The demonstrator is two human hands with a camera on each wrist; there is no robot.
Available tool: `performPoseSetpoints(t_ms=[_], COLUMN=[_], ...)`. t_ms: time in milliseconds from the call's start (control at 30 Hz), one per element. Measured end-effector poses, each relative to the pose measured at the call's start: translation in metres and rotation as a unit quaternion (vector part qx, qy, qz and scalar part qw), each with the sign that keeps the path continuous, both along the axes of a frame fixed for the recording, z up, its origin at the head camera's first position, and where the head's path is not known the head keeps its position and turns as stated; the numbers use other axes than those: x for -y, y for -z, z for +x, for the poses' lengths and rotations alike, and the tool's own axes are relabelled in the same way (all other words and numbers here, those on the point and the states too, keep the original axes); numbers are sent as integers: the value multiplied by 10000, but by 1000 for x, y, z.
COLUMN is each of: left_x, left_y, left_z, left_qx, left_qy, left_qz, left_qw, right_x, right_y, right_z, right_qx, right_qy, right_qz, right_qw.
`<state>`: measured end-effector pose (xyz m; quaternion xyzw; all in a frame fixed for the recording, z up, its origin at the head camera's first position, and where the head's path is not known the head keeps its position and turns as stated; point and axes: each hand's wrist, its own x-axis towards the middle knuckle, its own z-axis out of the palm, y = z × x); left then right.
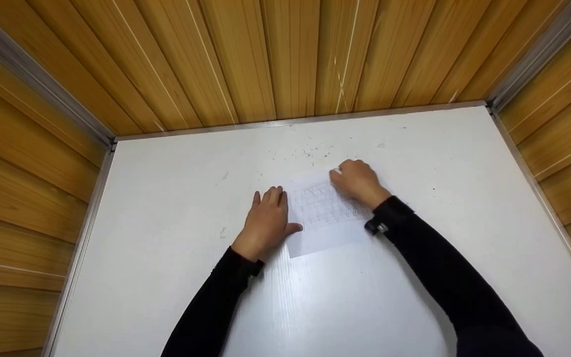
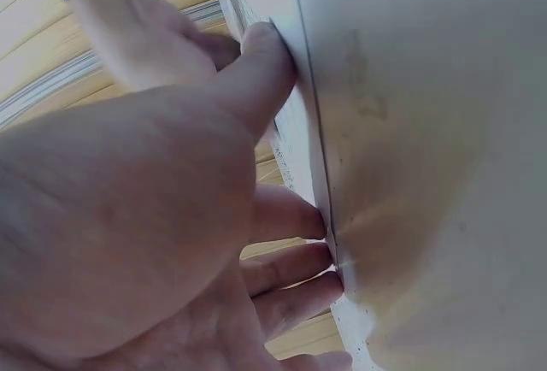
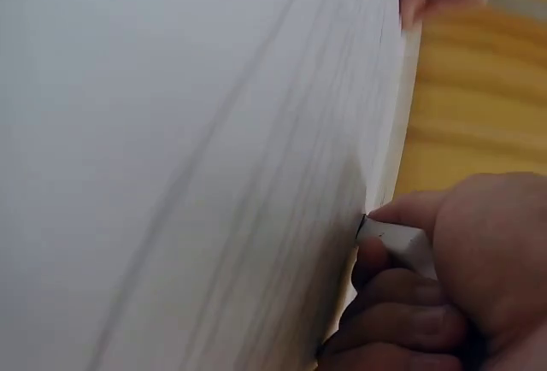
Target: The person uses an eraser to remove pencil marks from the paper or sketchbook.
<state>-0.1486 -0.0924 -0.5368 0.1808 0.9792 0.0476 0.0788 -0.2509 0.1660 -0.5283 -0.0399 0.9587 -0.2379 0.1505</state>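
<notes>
A white sheet of paper with rows of faint pencil lines lies flat on the white table. Along its left edge rests my left hand, fingers extended and thumb spread over the paper; the left wrist view shows the thumb and fingertips at the paper's edge. Over the upper right part of the sheet is my right hand, fingers curled. In the right wrist view it pinches a white eraser between thumb and fingers, its dark-smudged end against the pencilled paper. Some lines lie hidden under that hand.
Dark eraser crumbs are scattered on the table beyond the sheet. Wood-patterned panels rise behind the table and on both sides, joined by grey metal corner strips. Faint smudges mark the tabletop.
</notes>
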Motion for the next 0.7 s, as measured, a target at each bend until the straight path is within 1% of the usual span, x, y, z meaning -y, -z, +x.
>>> performPoseSetpoints(t_ms=[100,167,233,300,400,467,533,600,700], left_x=[0,1,0,0,-1,-1,0,2,6], left_y=[-1,-2,-1,-2,-1,-1,0,-1,-1], left_z=[0,0,-1,-1,-1,-1,-1,-1,-1], left_qx=[33,18,-2,4,47,86,105,101,30], left_qy=[16,44,46,32,17,32,51,55,67], left_qz=[38,56,64,71,101,96,79,68,138], left_qw=[10000,10000,10000,10000,9999,9999,9999,9999,9999], right_x=[-47,-67,-78,-80,-70,-56,-37,-12,32], right_y=[-3,-5,-6,-7,-7,-5,-4,-5,-6], right_z=[-4,-5,-4,-3,0,3,7,12,16], right_qx=[70,-4,-78,-159,-255,-254,-191,-117,-131], right_qy=[269,383,435,434,458,444,351,148,-297], right_qz=[63,181,271,379,399,348,225,109,75], right_qw=[9996,9991,9987,9982,9978,9981,9989,9998,9994])
